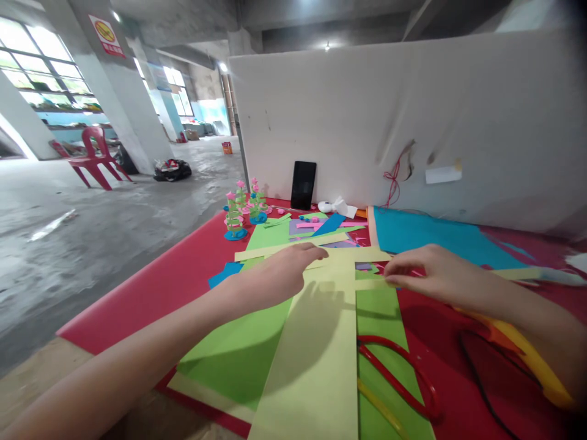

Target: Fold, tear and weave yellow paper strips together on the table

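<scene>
A long pale yellow-green paper sheet (316, 348) lies lengthwise toward me on top of a bright green sheet (238, 354). Across its far end runs a narrow strip of the same pale paper (367, 283). My left hand (279, 275) rests palm down on the pale sheet's far left part, fingers together and curled slightly. My right hand (426, 272) pinches the narrow strip at its right end, fingers closed on it.
The red table (151, 287) carries a blue sheet (426, 238), coloured paper scraps (321, 229), small paper trees (236, 217), a black phone (303, 185) leaning on a white partition (413, 116), and red and yellow loops (394, 373). A red chair (94, 156) stands at far left.
</scene>
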